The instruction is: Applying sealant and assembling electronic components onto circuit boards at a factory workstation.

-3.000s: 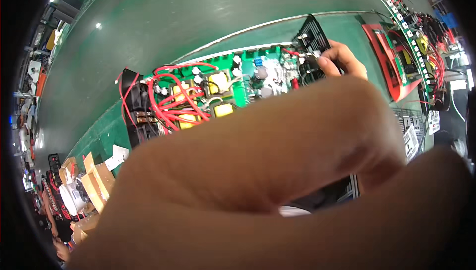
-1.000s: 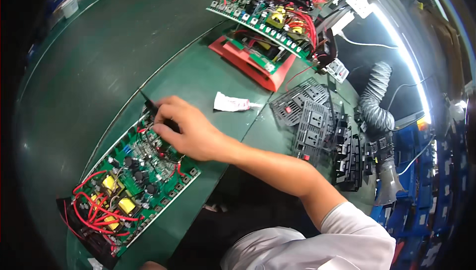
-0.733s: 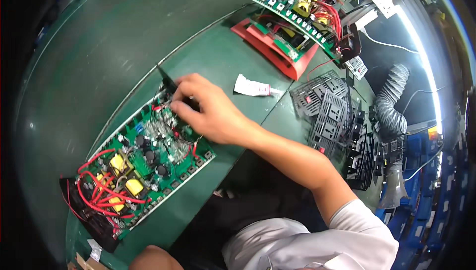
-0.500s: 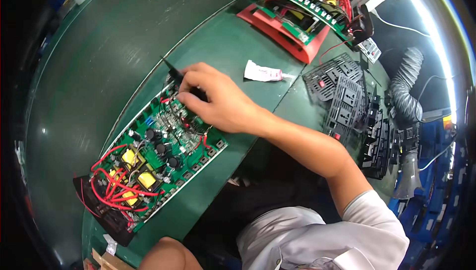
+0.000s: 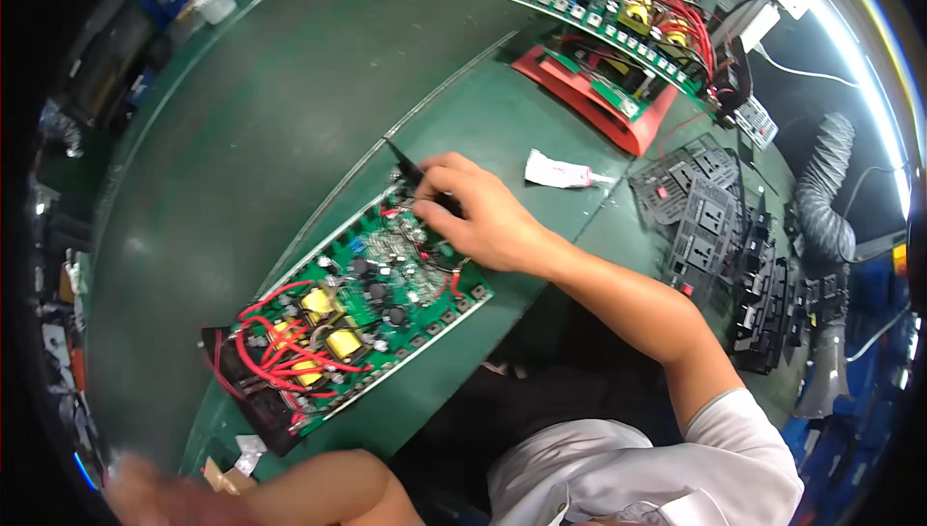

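Observation:
A long green circuit board [image 5: 406,284] lies aslant on the green table, with yellow-wrapped transformers [image 5: 344,343], thick red wires [image 5: 275,371] and black round parts. My right hand [image 5: 478,212] is closed at the board's far right end, fingers curled round a black end panel [image 5: 404,161] that stands at that edge. The palm hides part of the panel. At the board's near left end lies another black panel [image 5: 266,408], touching the red wires. My left hand [image 5: 159,497] is off at the lower left, smeared by motion; its fingers cannot be made out.
A white glue tube [image 5: 558,170] lies right of my right hand. Beyond it, more circuit boards [image 5: 628,28] rest on a red stand [image 5: 599,106]. Black socket panels [image 5: 703,227] are piled at the right, near a grey flexible duct [image 5: 826,183]. A cardboard piece [image 5: 227,476] sits at the lower left.
My left arm has stretched out to the lower left, bringing the blurred hand into view. My right hand keeps its place at the black panel. The whole view has shifted.

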The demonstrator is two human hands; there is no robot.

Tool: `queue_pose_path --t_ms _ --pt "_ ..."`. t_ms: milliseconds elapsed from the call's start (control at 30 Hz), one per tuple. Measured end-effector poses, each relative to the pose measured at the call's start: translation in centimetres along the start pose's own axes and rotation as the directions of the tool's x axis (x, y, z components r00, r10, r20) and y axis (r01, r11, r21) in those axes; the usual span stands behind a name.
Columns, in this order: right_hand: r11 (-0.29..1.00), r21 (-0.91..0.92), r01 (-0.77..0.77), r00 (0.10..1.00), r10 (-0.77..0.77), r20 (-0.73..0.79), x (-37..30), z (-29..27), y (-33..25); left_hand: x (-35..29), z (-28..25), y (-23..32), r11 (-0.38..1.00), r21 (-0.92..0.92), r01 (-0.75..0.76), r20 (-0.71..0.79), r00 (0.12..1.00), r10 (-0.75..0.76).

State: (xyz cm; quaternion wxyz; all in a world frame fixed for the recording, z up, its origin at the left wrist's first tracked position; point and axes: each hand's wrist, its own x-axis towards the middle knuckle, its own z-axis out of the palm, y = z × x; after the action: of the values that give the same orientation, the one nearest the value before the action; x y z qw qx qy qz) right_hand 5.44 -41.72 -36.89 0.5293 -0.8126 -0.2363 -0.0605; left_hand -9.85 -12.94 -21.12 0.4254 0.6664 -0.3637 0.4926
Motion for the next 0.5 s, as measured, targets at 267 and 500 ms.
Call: queue_pose_path --t_ms 267,500 --pt "0.998 0.02 -0.063 0.998 0.063 0.02 -0.2 -0.2 0.1 -4.7 15.9 -9.6 0.819 0.404 0.408 0.539 0.617 -0.573" --pt "0.999 0.012 -0.033 0.999 0.033 -0.023 0.2 0.0 0.5 -6.4 16.7 -11.3 0.786 0.396 0.474 0.574 0.54 -0.615"
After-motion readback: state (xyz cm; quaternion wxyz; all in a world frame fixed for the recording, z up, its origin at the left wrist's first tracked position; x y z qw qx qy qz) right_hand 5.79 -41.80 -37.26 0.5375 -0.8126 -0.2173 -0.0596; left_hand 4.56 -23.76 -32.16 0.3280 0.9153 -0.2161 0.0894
